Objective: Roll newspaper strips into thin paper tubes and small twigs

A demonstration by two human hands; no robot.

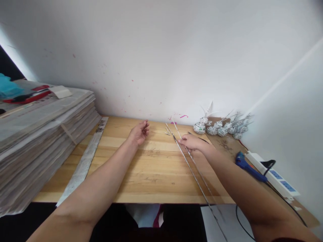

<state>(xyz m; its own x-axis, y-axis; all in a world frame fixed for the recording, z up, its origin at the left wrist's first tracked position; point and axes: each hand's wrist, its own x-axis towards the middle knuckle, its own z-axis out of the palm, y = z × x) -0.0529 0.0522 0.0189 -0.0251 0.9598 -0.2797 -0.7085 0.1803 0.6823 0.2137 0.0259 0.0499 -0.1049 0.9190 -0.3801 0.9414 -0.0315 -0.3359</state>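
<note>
My right hand (191, 141) is closed on a thin rolled paper stick (176, 127), which slants from near the wall down past the front edge of the table. Alongside it, a second thin paper stick (189, 168) lies at a similar slant, close to my fingertips. My left hand (140, 133) is raised over the back of the wooden table (146, 168), palm turned inward, fingers loosely bent with nothing visible in them. Between the hands, a few short paper bits (167, 133) lie on the wood. A dark thin tool (202, 138), partly hidden, rests behind my right hand.
At left stands a tall stack of newspapers (50, 141) with red-handled tools (30, 97) on top. A paper strip (87, 161) lies beside it. Several woven paper figures (199, 128), a blue glue gun (248, 166) and a power strip (272, 174) are on the right.
</note>
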